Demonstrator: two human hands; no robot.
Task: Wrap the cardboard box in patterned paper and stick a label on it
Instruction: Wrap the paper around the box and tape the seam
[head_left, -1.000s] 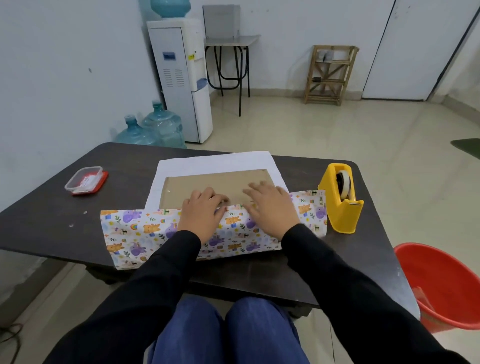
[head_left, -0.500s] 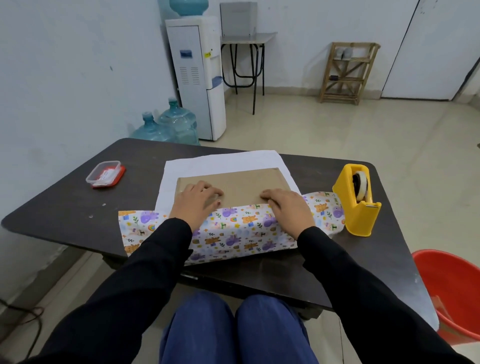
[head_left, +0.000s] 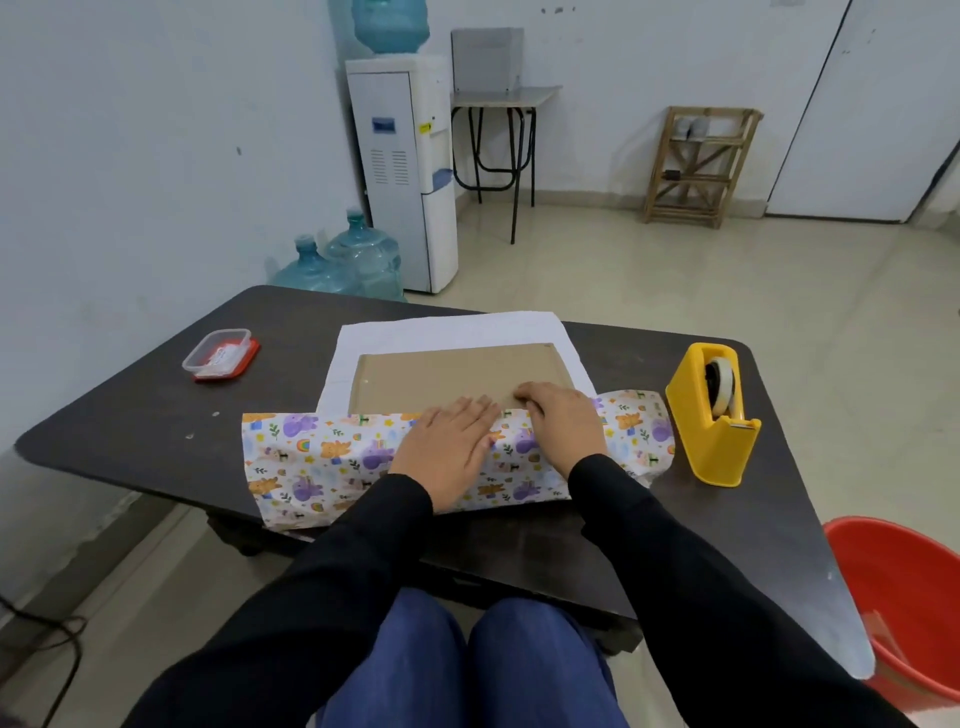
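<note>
Near the table's (head_left: 130, 431) left edge: one clear tub (head_left: 221, 353) on a red lid, something white and red inside, print unreadable. By the right edge: one yellow tape dispenser (head_left: 711, 441) holding one tape roll (head_left: 719, 384). At the middle: one flat cardboard box (head_left: 447, 376) on one sheet of patterned paper (head_left: 311, 462), near flap folded over its front edge. Left grip (head_left: 447, 447) spread flat, pressing that flap; right grip (head_left: 563, 423) just beside, fingers bent at the flap's edge, pinching or pressing unclear.

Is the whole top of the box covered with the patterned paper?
No, the paper covers only the near edge of the box, and the rest of its top is bare.
</note>
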